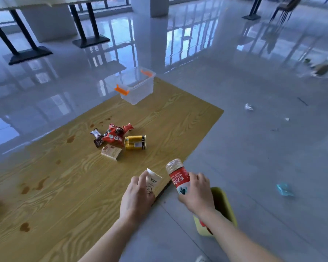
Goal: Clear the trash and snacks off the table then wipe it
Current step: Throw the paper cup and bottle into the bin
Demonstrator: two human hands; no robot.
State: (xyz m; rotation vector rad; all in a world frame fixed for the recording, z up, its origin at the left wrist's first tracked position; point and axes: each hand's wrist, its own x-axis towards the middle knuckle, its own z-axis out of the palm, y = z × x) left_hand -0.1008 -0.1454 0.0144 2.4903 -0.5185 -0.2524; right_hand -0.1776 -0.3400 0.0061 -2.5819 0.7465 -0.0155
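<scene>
Bottle: The red-labelled bottle is in your right hand, fingers curled round its near half, held just off the edge of the bench.
Bottle axis: Its long axis runs away from you, leaning slightly left. The clear ridged end points toward the far end of the bench. The near end is buried in your palm, so cap or base cannot be told.
Cup: Your left hand grips the white paper cup over the bench edge, its far end pointing toward the snacks.
Bin: The yellow-green bin stands on the floor beneath your right forearm, with something red inside.
Step in hand: Probably binning both. Bring the bottle back over the opening, tip the hidden end down and release low so it cannot bounce out, then follow with the cup.
Left on the bench: A gold can on its side, a red wrapper, a small carton, a clear tub and brown stains.
</scene>
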